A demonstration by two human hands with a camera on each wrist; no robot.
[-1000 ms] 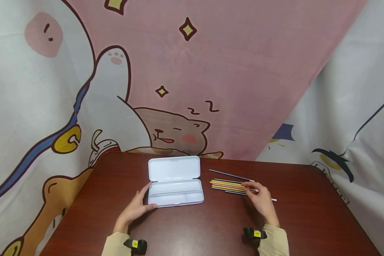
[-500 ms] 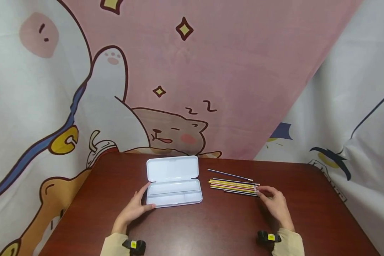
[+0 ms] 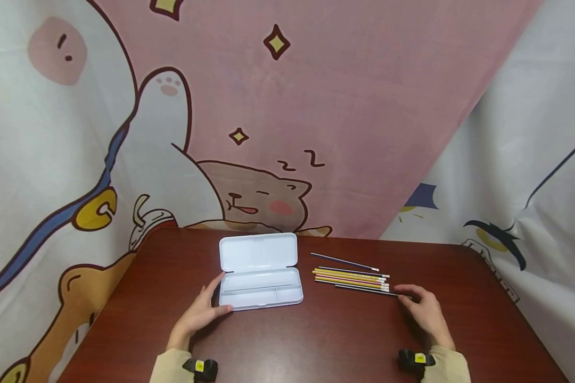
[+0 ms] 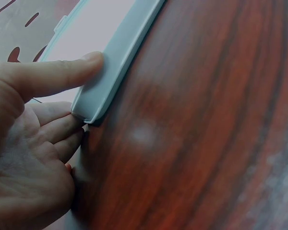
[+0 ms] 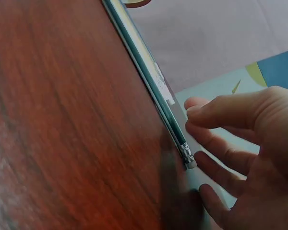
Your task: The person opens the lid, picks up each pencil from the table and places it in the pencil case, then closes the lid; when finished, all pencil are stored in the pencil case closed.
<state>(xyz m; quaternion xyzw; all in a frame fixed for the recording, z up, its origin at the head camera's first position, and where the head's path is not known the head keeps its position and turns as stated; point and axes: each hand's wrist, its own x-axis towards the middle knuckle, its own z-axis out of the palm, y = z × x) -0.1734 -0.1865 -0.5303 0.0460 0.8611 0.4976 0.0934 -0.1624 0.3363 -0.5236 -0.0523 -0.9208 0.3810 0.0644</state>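
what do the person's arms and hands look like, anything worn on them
The left hand and right hand are bare, without gloves. The left sleeve and right sleeve are plain cream. At each wrist sits a small, chunky black device with a yellow patch. No cables show.

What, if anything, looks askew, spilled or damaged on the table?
Two small oddities: one dark pencil lies apart on the far side, at a slightly different slant, while the other pencils lie bunched together; and the near pencil juts past the rest at its eraser end. I see nothing spilled or damaged.
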